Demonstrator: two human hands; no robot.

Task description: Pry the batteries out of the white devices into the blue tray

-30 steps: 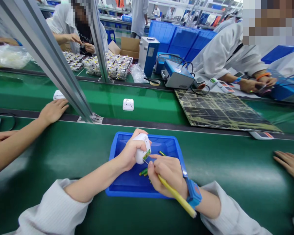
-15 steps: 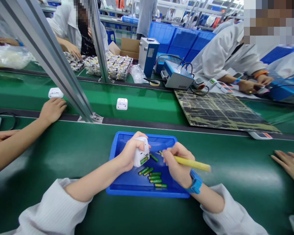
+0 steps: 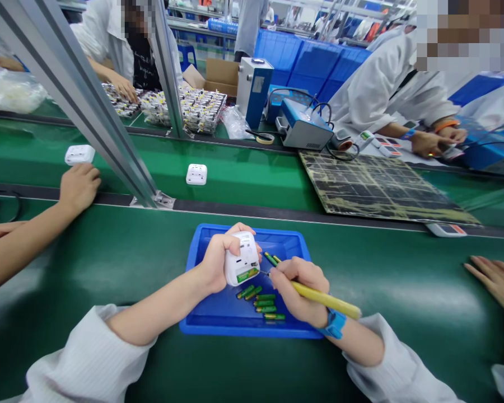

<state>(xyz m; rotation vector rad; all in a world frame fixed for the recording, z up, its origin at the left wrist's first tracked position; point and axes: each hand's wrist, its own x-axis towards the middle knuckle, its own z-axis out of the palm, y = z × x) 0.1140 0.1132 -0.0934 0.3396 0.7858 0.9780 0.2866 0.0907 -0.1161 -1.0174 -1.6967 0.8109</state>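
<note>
My left hand [image 3: 218, 260] is closed around a small white device [image 3: 242, 264] held over a blue tray [image 3: 201, 322]; a green battery shows in the device's open end. My right hand [image 3: 299, 288] grips a yellow stick tool [image 3: 330, 301] like a pen, its tip touching the device's battery slot. Several green batteries [image 3: 262, 302] lie loose in the tray below both hands, and one more lies by my right fingers.
The tray sits on a green conveyor belt [image 3: 109, 263]. White devices [image 3: 196, 174] ride the far belt. A neighbour's arm [image 3: 33, 229] rests at left, another person's hand [image 3: 495, 280] at right. A dark grid board [image 3: 378, 187], blue machines and workers stand beyond.
My right hand swung the yellow tool away from the device and then brought its tip back to the battery slot. My left hand turned the device. The white devices on the far belt drifted left.
</note>
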